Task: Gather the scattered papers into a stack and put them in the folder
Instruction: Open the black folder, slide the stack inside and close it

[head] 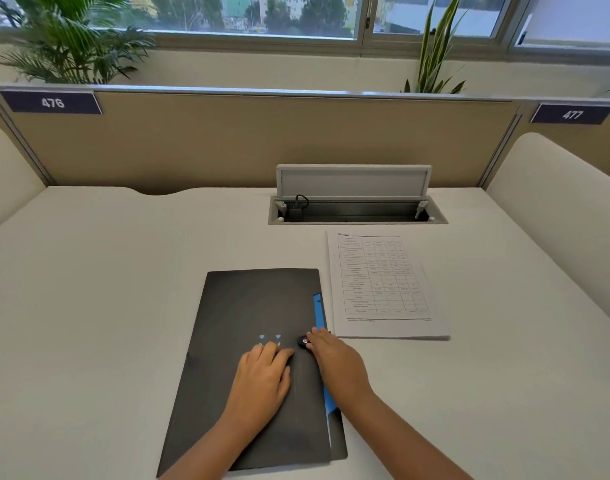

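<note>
Papers (383, 285): stacked just beyond and outward of the right hand (334, 358), long axis running away from it. Right hand fingered the snap on the closed folder (255, 341); left hand (262, 379) pressed flat on its cover.

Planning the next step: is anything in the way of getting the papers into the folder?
Yes: the folder is closed, and both the left hand and right hand rest on its cover. The papers lie beside it, with nothing between.

Papers (383, 282) right of folder (255, 306), apart.
</note>
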`<state>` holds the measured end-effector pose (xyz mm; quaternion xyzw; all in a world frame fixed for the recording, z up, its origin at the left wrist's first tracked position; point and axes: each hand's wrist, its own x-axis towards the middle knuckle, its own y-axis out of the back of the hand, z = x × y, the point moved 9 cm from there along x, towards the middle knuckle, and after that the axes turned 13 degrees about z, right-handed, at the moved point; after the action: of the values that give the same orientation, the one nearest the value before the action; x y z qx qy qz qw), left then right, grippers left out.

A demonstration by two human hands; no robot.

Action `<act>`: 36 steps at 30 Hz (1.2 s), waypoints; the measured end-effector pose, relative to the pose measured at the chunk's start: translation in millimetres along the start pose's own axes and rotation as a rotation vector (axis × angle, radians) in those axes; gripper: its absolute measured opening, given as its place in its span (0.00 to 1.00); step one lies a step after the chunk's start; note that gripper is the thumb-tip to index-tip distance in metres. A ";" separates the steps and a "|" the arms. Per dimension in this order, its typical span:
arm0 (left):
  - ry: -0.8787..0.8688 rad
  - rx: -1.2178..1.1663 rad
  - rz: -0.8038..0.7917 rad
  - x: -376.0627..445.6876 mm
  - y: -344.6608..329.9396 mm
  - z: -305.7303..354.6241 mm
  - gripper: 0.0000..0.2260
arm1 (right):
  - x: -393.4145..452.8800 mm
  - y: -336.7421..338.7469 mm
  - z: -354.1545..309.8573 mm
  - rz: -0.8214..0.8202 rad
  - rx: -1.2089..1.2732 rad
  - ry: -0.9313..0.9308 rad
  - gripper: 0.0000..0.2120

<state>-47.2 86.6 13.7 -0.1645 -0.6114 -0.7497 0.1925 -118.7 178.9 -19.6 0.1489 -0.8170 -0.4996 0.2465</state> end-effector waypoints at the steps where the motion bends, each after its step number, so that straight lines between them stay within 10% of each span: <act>1: 0.006 0.000 0.003 0.2 1.3 0.2 0.15 | -0.1 0.4 -0.3 0.001 -0.023 0.011 0.21; 13: 0.037 -0.012 -0.035 -0.7 0.0 -1.9 0.16 | 9.8 29.4 -20.3 0.213 -0.167 0.073 0.11; 19: 0.014 -0.031 -0.051 -4.0 -1.1 3.0 0.11 | 22.8 46.5 48.6 0.309 0.326 -0.488 0.09; 36: 0.003 -0.021 -0.027 -3.5 -1.8 2.3 0.16 | -24.8 16.2 -22.7 0.000 -0.027 -0.140 0.19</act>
<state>-45.0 89.5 10.9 -0.1570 -0.6055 -0.7588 0.1814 -85.5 181.6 -2.9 0.1102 -0.8254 -0.5196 0.1911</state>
